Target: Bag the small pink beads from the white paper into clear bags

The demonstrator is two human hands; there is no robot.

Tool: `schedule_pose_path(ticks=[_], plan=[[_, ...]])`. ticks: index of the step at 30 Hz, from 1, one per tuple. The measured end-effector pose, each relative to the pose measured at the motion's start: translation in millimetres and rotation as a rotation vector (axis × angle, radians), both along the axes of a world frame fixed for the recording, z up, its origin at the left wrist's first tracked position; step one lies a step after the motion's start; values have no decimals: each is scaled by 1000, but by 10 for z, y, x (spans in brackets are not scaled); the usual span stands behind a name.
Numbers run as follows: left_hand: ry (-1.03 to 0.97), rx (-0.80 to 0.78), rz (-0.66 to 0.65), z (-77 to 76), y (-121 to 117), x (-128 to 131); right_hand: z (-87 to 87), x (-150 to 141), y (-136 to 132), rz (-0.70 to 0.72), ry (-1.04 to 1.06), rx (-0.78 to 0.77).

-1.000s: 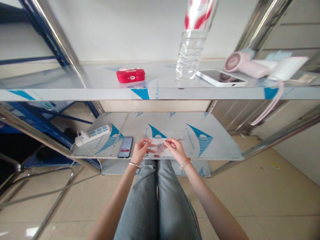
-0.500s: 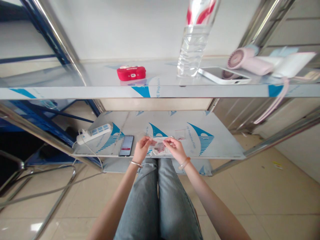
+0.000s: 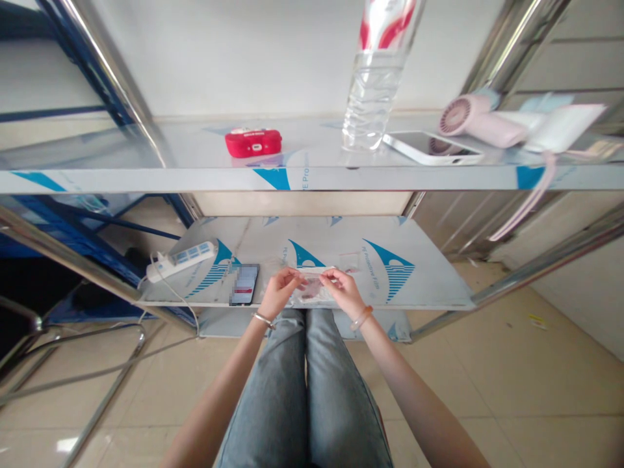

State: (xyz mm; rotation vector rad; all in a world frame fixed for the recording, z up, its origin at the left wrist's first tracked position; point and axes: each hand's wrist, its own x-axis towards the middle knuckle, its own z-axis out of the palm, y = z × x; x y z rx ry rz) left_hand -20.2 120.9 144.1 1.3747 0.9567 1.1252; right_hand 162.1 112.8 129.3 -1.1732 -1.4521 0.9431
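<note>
My left hand (image 3: 277,294) and my right hand (image 3: 344,290) each pinch one end of a small clear plastic bag (image 3: 312,290) with something pinkish-red inside. They hold it just above the front edge of the lower metal shelf (image 3: 429,286), over my knees. A black phone (image 3: 244,284) with a lit screen lies on that shelf just left of my left hand. Another small clear bag (image 3: 349,261) lies on the shelf behind my right hand.
A white power strip (image 3: 180,259) sits at the lower shelf's left end. The upper shelf (image 3: 146,175) carries a red case (image 3: 253,142), a clear water bottle (image 3: 373,97), a white phone (image 3: 431,149) and a pink hair dryer (image 3: 480,127). Steel posts flank both sides.
The bag was pressed on the shelf; both hands have lifted it slightly and drawn closer together along its top edge. The view shifted a little.
</note>
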Motion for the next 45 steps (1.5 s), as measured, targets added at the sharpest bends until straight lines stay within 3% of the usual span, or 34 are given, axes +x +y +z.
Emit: schedule_pose_path(ticks=[19, 25, 35, 45], plan=[[157, 152, 68, -16, 1, 34, 132, -109, -70, -15, -51, 41], [197, 159, -16, 5, 4, -33, 149, -120, -84, 56, -35, 47], [354, 255, -50, -30, -42, -61, -12, -162, -124, 196, -214, 56], [385, 182, -52, -192, -114, -19, -153, -125, -142, 209, -493, 15]])
